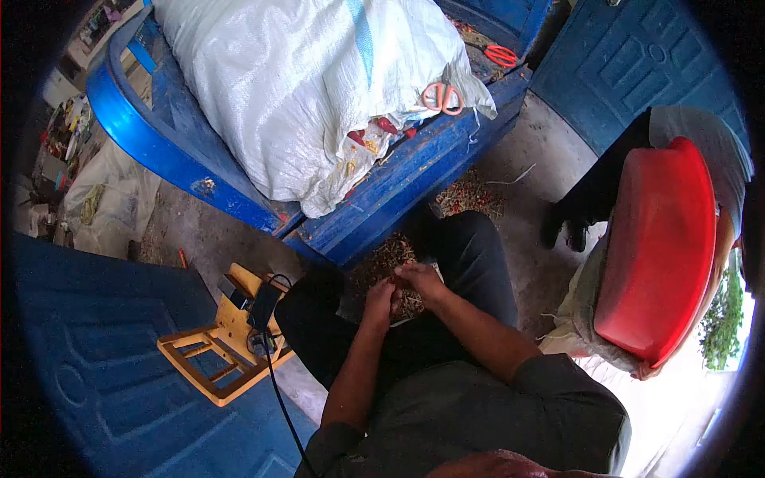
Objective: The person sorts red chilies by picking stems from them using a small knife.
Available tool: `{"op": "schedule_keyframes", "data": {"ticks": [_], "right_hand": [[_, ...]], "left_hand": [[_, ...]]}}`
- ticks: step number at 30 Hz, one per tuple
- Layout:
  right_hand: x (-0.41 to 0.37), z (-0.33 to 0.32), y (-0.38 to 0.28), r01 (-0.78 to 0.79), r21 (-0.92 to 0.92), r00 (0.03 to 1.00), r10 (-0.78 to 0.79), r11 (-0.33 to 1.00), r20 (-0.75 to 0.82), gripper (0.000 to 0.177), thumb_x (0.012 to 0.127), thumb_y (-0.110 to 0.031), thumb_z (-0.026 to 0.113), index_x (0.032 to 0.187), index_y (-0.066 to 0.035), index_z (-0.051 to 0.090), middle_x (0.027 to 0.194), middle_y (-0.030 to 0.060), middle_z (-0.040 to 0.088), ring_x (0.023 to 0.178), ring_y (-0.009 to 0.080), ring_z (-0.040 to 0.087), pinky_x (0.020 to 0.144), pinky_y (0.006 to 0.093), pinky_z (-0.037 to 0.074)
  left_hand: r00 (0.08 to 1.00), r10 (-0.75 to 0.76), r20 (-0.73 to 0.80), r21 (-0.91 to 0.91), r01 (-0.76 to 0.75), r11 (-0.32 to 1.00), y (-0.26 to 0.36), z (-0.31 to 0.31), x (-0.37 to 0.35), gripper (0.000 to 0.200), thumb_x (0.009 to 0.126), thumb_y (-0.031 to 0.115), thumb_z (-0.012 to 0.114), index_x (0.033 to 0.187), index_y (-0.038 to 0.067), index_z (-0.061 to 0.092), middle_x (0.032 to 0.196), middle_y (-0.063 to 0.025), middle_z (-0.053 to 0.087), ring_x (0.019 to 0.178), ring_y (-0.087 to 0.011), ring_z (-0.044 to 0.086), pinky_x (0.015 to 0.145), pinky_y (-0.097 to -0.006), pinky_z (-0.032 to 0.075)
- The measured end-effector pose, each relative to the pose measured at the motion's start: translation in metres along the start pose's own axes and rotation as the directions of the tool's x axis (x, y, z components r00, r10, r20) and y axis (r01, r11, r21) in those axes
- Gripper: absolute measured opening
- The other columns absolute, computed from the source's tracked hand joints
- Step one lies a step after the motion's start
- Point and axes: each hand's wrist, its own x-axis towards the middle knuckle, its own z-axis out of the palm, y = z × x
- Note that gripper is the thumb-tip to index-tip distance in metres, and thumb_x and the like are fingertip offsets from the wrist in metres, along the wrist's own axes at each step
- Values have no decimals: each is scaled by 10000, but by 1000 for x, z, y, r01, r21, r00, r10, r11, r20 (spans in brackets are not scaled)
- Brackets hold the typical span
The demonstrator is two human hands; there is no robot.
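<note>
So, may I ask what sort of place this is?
Probably a garage or storeroom used for work: a stuffed white sack lies in a blue cargo bed, blue panelled doors stand on either side, and small scraps litter the floor.

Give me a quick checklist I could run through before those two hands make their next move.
1. Both hands visible: ok; left hand and right hand are close together.
2. What they hold: cannot tell; too small to make out.
3. Pink scissors out of the hands: ok, at the edge of the white sack.
4. Sack fully closed: not ok; red pieces show at its edge.
5. Black cord away from the hands: ok; it runs from the wooden chair.
6. Red tub apart from the hands: ok; another person holds it.
</note>
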Motion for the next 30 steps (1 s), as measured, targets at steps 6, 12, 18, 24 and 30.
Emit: {"op": "schedule_keyframes", "data": {"ticks": [6,12,18,24,30], "right_hand": [[-4,-4,-11,463,-685,793,-608,562,37,172,913,-166,695,873,-2,659,922,71,690,882,161,644,736,353,508],[-10,-8,-21,388,-654,893,-440,650,92,229,932,-213,671,822,-14,643,829,58,656,765,170,633,696,359,504],[8,-19,-8,189,-408,979,-140,893,148,288,930,-313,686,874,-30,679,894,32,690,801,155,639,680,338,503],[-8,-7,-11,367,-793,923,-299,487,243,292,934,-347,675,954,-59,720,929,32,703,769,114,620,626,294,475],[-24,8,-28,-57,180,998,50,982,40,214,971,-298,610,925,-98,671,860,19,670,808,147,611,745,317,492]], "left_hand": [[999,16,28,-162,-12,987,-12,9,16,201,972,259,521,980,82,615,720,31,498,527,-64,412,430,-231,283],[979,148,142,-236,-111,965,-14,0,7,211,971,262,520,1015,72,601,694,36,476,499,-62,382,429,-232,277],[990,111,81,-222,-91,971,-17,-5,8,228,968,268,529,1008,58,606,655,41,463,473,-56,373,424,-234,268],[998,55,15,-150,-53,987,-17,-10,2,195,955,260,546,957,75,608,644,40,464,467,-53,375,412,-233,251],[983,155,102,-213,-130,968,-3,1,7,136,941,204,547,944,77,597,650,37,470,476,-45,375,415,-214,261]]}}
